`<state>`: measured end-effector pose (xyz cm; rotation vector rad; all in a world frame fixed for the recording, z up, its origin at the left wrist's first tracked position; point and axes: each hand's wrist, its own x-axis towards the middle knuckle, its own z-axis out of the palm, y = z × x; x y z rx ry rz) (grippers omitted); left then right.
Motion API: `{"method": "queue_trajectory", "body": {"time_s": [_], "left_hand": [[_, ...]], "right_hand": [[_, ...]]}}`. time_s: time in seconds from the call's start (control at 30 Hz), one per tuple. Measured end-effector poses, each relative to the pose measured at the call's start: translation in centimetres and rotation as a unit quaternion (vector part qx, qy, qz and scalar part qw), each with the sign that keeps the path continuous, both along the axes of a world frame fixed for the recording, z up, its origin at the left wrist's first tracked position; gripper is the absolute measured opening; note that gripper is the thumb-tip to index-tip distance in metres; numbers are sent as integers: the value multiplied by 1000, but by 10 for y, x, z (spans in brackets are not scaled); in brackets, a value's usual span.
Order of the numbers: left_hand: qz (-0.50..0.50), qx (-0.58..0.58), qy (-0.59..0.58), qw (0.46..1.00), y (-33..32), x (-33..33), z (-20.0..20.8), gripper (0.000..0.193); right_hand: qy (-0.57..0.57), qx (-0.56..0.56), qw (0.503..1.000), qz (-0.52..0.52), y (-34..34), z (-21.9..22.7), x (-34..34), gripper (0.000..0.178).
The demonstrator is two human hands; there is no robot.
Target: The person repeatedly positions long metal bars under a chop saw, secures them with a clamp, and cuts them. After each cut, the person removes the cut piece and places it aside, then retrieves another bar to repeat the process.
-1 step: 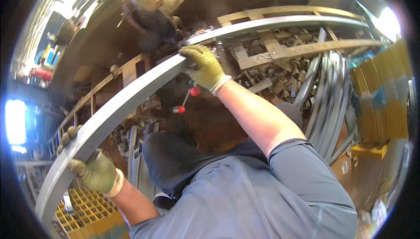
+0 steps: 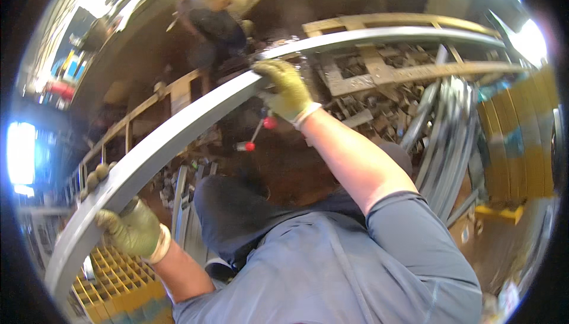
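Note:
A long grey metal profile [image 2: 178,119] runs across the view from the lower left to the far right; it looks bowed at the picture's rim. My left hand [image 2: 131,232], in a yellow-green work glove, is wrapped round its near-left end, thumb on the near side and fingertips over the far side. Farther along, my right hand [image 2: 288,90], gloved alike, is closed on the profile near its middle. Below the right hand, a lever with red ball knobs [image 2: 269,123] shows against the dark floor.
Wooden pallet frames [image 2: 394,74] lie beyond, over scattered offcuts [image 2: 379,119]. A bundle of metal profiles [image 2: 453,128] rests to the right, beside stacked yellow pieces [image 2: 518,140]. A yellow grid-like stack [image 2: 112,276] stands lower left. A blurred dark shape [image 2: 216,27], perhaps a person, is at the far side.
The surroundings have shifted slightly right and down in the picture. Both hands keep their hold on the metal profile, which sits almost the same.

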<state>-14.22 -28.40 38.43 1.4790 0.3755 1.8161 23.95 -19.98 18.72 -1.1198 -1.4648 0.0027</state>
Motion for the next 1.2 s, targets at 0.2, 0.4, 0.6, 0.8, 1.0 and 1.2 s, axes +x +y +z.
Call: {"method": "queue_trajectory", "body": {"time_s": [0.2, 0.4, 0.6, 0.8, 1.0, 1.2], "left_hand": [[-71, -36, -98, 992, -51, -3, -22, 50], [35, -26, -57, 997, -74, -4, -54, 56], [69, -121, -130, 982, -122, -22, -89, 53], [128, -245, -212, 937, -148, -60, -127, 38], [78, -315, -398, 858, -171, -127, -154, 39], [150, -364, -483, 782, -174, -188, -205, 42]], "right_hand": [[-50, -1, 998, 42, -19, 4, 1, 74], [-70, -85, 991, 77, -24, -5, 30, 69], [-50, -41, 985, 163, -12, 18, 36, 60], [-311, 50, 943, 109, -1, 89, -1, 50], [-417, 68, 897, 130, -12, 112, -77, 59], [-442, 54, 883, 151, -39, 113, -153, 47]]}}
